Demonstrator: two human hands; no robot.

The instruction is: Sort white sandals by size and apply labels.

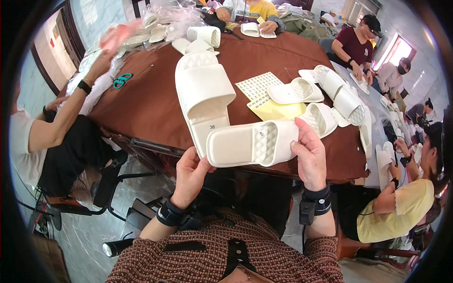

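The person holds a white slide slipper point(252, 143) sideways above the near edge of the brown surface point(151, 101), one end in each of the hands. The left hand point(188, 174) is closed on the heel end, fingers curled beneath and the thumb pressed against the edge, while the right hand point(309, 155) grips the strap end with its fingers wrapped over the top. Held this way, the slipper's sole is turned up toward the head camera, so its textured tread and a small round sticker on it face the person, which suits looking it over.

Just beyond the left hand, a second white slipper point(204, 96) lies flat on the surface, pointing away, with a small size label on its near end. It looks like the mate, set within easy reach. To its right lie a white sheet of small stickers point(258, 85) and a yellow sheet point(278, 111), close enough to pick from without stretching. Further right, more white slippers point(325, 94) are heaped loosely.

Teal scissors point(121, 80) rest at the far left, near a seated person's raised arm point(71, 111). Other people sit around the far and right sides, each with slippers before them, and clear plastic bags point(165, 19) are piled at the far end.
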